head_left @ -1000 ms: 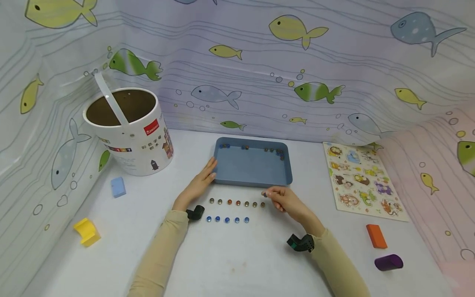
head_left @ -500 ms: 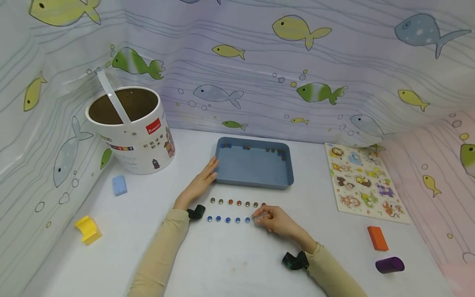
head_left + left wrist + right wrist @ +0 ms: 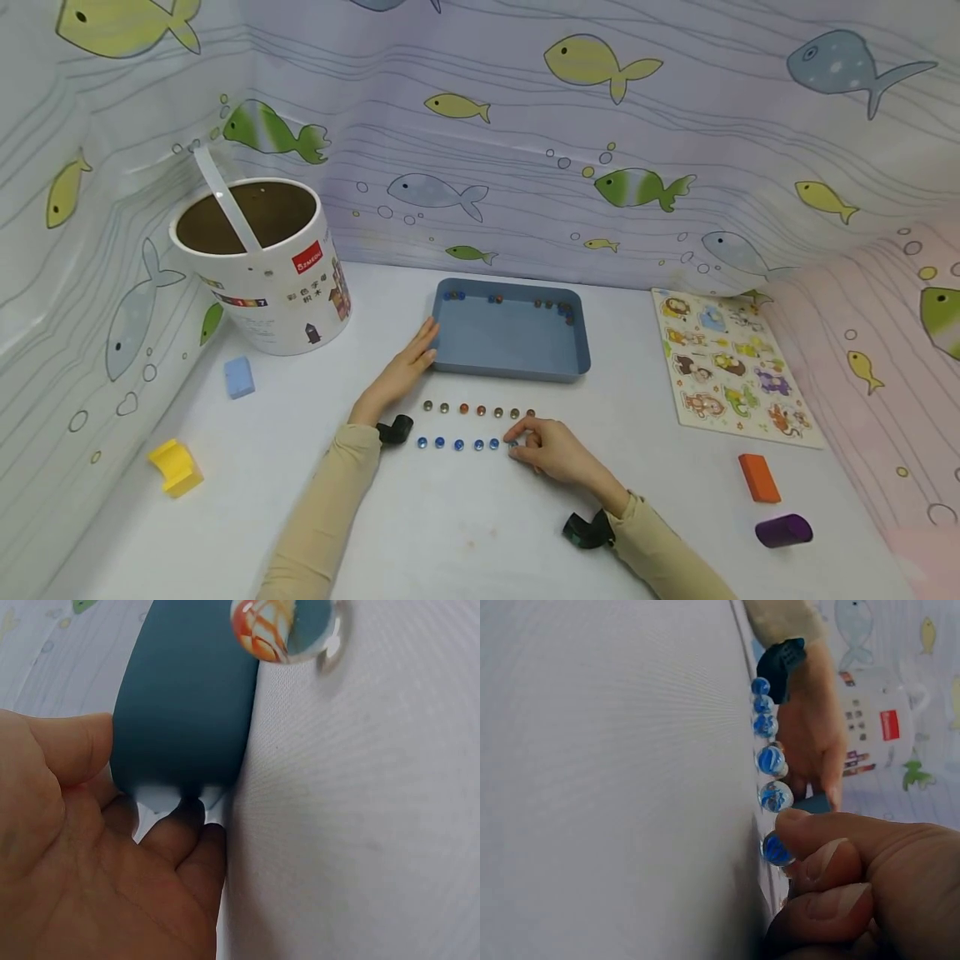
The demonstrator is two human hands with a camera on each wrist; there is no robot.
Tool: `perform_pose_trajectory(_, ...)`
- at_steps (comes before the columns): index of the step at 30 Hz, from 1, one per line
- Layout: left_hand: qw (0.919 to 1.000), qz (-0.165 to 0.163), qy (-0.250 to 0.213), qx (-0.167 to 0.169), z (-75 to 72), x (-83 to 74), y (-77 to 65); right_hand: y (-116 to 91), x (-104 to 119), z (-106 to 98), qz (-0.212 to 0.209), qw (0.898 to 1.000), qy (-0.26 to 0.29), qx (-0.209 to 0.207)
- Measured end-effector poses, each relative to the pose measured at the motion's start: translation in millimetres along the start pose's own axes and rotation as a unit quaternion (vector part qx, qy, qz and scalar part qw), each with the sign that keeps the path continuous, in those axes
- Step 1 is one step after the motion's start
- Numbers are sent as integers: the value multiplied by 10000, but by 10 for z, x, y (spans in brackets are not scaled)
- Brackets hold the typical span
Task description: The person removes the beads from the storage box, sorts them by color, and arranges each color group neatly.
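Right hand [image 3: 557, 451] pinches the end blue marble [image 3: 775, 849], likely for even spacing; left hand [image 3: 403, 372], fingers extended, seemingly steadies the tray [image 3: 510, 335]

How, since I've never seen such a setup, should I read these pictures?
No machine here: a person's left hand and right hand do the work. One camera on the head takes the wide picture; small black cameras on the wrists take the two close ones. On the white table are two rows of marbles, a tray with more, a bucket, blocks and an animal-picture board. The right hand holds the end blue marble between its fingers; the left rests against the tray's side.
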State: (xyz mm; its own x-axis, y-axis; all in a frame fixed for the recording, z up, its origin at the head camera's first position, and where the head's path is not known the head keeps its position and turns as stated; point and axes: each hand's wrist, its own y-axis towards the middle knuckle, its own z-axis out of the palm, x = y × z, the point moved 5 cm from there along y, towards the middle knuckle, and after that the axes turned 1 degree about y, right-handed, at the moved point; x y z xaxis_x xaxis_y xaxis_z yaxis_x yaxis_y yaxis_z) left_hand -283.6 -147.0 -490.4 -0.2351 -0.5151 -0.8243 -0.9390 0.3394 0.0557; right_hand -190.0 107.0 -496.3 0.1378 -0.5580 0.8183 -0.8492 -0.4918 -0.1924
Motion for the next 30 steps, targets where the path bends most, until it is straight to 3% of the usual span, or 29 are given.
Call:
perform_pose_trajectory(6,9999,-74,90,26,1,10,-2,27,38,-147,4,9992,370,166)
perform_pose_trajectory(13,9999,-67,111,-9,-10,5,0,265,215,-705,-103,9967,773,-222)
perform_pose_trajectory(20,10000,-59,72,4,-18,17,-4,759,160,-1191,409,9866,1097,-1138)
perform_pose_trajectory(25,10000,-37,50,19,-16,12,-16,1141,-33,-1301,1092,9772,1115,-1437)
perform_pose_trajectory(30,10000,-12,17,43,13,14,-3,1381,-191,-1346,1663,9618,1222,-1800)
